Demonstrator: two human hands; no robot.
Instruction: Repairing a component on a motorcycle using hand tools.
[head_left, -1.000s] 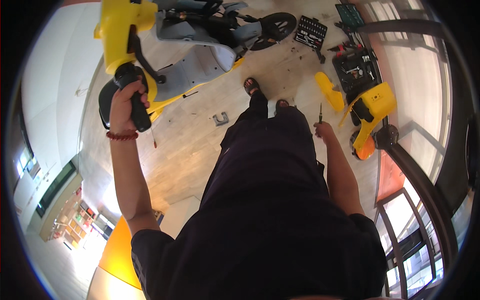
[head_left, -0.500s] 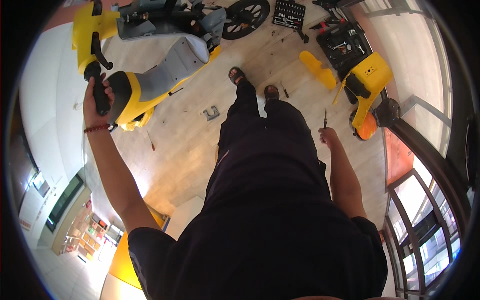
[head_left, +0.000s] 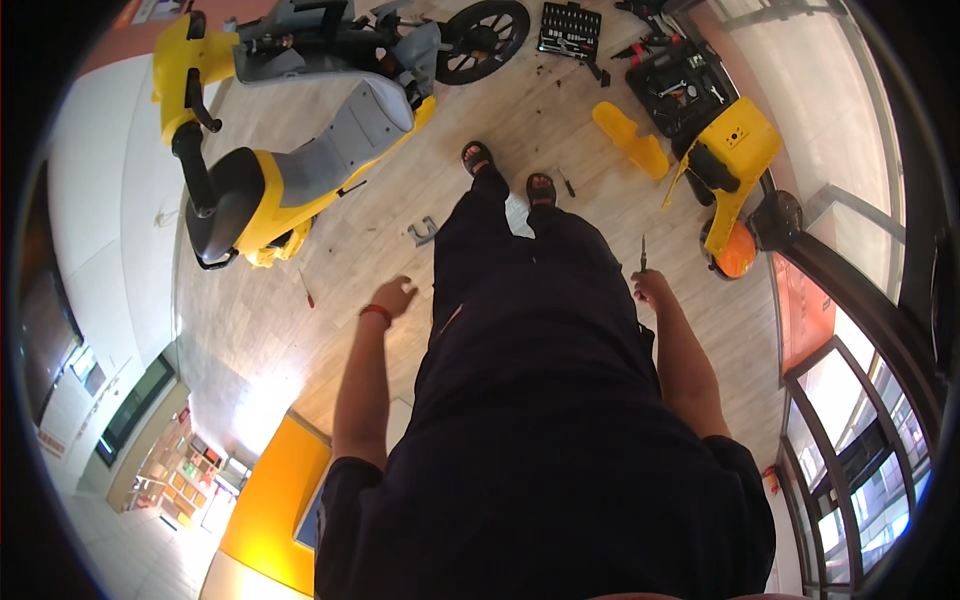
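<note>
My left hand [head_left: 393, 297] hangs beside my left thigh, fingers loosely bent and apart, with nothing in it. A beaded bracelet [head_left: 376, 311] circles that wrist. Beside my right thigh, my right hand [head_left: 650, 287] is closed around a slim screwdriver [head_left: 643, 258], its thin shaft pointing away from me. The partly stripped yellow scooter [head_left: 262, 195] stands at the left, its black handlebar grip [head_left: 197, 180] apart from both hands.
A red-handled screwdriver [head_left: 309, 298], a grey bracket [head_left: 423, 232] and a dark-handled screwdriver [head_left: 569, 185] lie on the floor. Far right are a socket set [head_left: 569, 30], an open toolbox [head_left: 655, 92], yellow panels [head_left: 632, 140] and an orange helmet [head_left: 738, 252].
My left hand has let go of the scooter's handlebar grip and swung right, down beside my thigh. The right hand keeps the screwdriver in nearly the same place.
</note>
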